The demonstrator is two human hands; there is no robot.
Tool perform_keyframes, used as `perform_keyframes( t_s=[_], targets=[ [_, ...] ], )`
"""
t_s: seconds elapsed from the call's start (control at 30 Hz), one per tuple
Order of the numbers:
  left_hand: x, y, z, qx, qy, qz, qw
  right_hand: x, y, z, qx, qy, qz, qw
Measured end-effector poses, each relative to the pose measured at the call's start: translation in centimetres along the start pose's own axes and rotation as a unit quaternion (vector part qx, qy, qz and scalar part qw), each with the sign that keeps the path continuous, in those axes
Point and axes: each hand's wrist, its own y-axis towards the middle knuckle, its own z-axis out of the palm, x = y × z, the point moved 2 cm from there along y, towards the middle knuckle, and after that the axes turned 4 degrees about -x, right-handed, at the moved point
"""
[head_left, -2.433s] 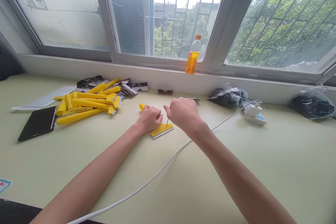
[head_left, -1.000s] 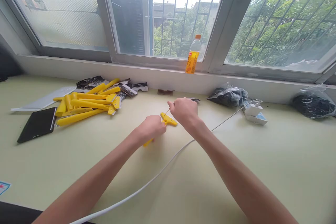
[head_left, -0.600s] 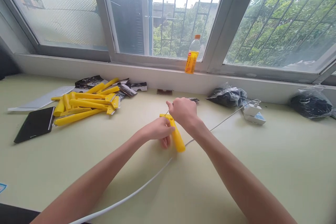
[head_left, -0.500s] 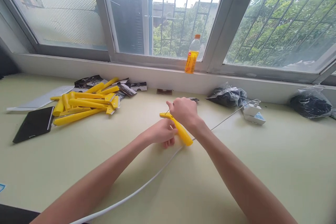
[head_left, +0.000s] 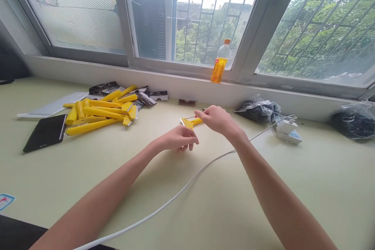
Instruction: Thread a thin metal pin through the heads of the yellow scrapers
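Over the pale bench, the right hand pinches the yellow scraper, best held steady; the left hand's fingers curl loosely, seemingly empty.

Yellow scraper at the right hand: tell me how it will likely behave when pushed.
The yellow scraper is probably stiff: its head and handle look like moulded plastic. It will likely slide more than roll, since the head flares wider than the handle. Its thin, pale edge may catch or scratch.
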Motion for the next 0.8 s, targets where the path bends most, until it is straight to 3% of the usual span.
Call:
perform_keyframes(
  t_s=[0.03,0.1,0.17,0.2,0.27,0.33,0.5,0.63,0.8],
  targets=[
    [0.2,0.1,-0.9,-0.048,0.001,0.017,0.999,-0.2,0.0,-0.3,-0.001,0.010,0.008,1.000],
    [1.2,0.2,-3.0,-0.209,0.039,0.047,0.976,-0.5,0.1,-0.5,-0.001,0.032,0.023,0.999],
    [2.4,0.1,-4.7,-0.356,0.144,0.061,0.921,-0.9,0.4,-0.2,-0.005,0.053,0.033,0.998],
    [3.1,0.1,-5.1,-0.379,0.201,0.065,0.901,-1.1,0.5,0.1,-0.008,0.062,0.035,0.997],
    [4.1,0.2,-5.1,-0.358,0.280,0.080,0.887,-1.5,0.9,0.6,-0.010,0.074,0.036,0.997],
    [4.5,0.5,-4.2,-0.296,0.338,0.111,0.886,-1.9,1.2,1.0,-0.006,0.077,0.036,0.996],
    [3.4,0.8,-1.1,-0.170,0.429,0.170,0.871,-2.9,1.4,0.0,-0.029,0.085,0.028,0.996],
    [2.6,0.9,-0.3,-0.151,0.449,0.169,0.865,-3.6,1.2,-1.6,-0.038,0.092,0.022,0.995],
    [2.7,0.9,-0.9,-0.177,0.431,0.168,0.869,-3.9,0.9,-2.1,0.025,0.068,0.004,0.997]
  ],
)
